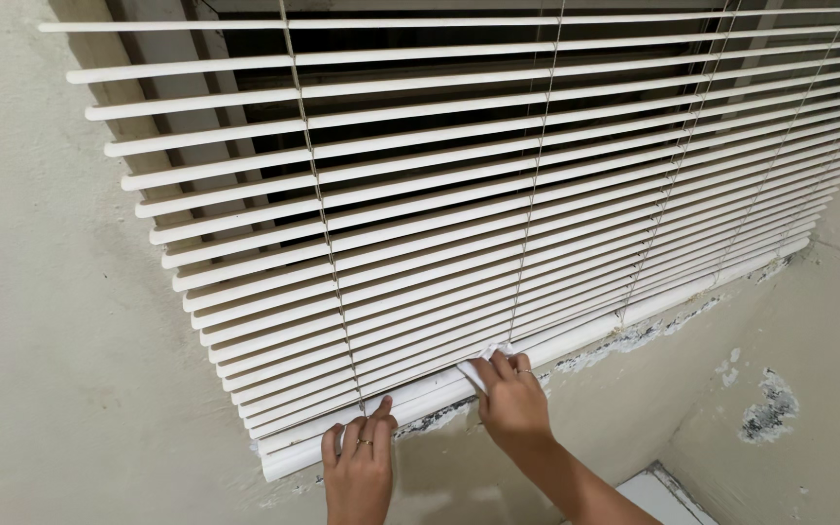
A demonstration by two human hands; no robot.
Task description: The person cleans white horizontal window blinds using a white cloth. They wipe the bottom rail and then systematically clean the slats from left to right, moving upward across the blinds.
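Observation:
White horizontal window blinds (498, 194) hang across a dark window, their slats tilted open. My left hand (360, 462) presses on the thick bottom rail (420, 392), thumb up on its front, a ring on one finger. My right hand (510, 401) holds a small white cloth (483, 362) against the lowest slats just above that rail, fingers curled over it. Both hands sit near the lower left half of the blinds, a short gap apart.
A rough cream wall (60, 321) surrounds the window. Paint is flaking along the sill (634, 335), and a peeled patch (765, 408) marks the wall at the right. A white ledge corner (658, 496) shows at the bottom right. Thin lift cords (318, 185) run down the slats.

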